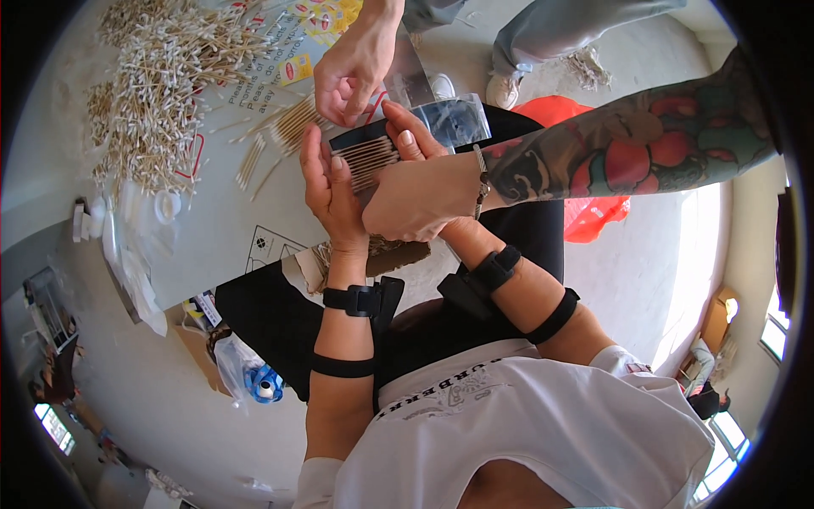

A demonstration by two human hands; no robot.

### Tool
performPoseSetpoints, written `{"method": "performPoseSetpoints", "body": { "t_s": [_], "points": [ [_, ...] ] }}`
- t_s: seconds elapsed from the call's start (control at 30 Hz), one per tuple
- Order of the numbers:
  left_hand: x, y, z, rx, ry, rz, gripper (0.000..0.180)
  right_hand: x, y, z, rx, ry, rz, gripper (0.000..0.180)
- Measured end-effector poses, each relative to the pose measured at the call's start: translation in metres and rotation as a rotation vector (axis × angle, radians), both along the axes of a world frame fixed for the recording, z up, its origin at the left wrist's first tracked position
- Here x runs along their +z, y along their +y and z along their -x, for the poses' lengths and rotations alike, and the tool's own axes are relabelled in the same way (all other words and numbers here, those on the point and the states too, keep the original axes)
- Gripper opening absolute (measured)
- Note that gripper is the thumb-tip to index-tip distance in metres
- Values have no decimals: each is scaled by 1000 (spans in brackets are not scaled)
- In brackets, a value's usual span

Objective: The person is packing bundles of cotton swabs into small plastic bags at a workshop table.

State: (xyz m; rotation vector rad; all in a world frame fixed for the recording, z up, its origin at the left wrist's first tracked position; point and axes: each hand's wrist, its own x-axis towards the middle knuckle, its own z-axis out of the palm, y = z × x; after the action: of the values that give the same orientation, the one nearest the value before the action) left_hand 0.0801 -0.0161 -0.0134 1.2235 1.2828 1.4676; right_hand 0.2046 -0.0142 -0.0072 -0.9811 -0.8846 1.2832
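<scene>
The bundle of cotton swabs [366, 159] lay crosswise between both hands, sticks running left to right. The left hand [326, 191] cupped its left ends; the right hand [420, 191] clamped its right, above the table [212, 229].

A large heap of cotton swabs [161, 85] lay on the grey table [212, 220]; a small round lid [167, 204] sat nearby. An orange plastic bag [585, 208] rested on the floor.
</scene>
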Motion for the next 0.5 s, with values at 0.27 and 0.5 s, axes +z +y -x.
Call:
{"method": "performPoseSetpoints", "body": {
  "t_s": [0.27,0.5],
  "points": [
    [0,2,-3,41,-225,34,51,3,0,-1,42,-88,-10,49],
    [-1,0,0,-1,-268,43,59,6,2,-3,96,-166,-56,49]
  ]
}}
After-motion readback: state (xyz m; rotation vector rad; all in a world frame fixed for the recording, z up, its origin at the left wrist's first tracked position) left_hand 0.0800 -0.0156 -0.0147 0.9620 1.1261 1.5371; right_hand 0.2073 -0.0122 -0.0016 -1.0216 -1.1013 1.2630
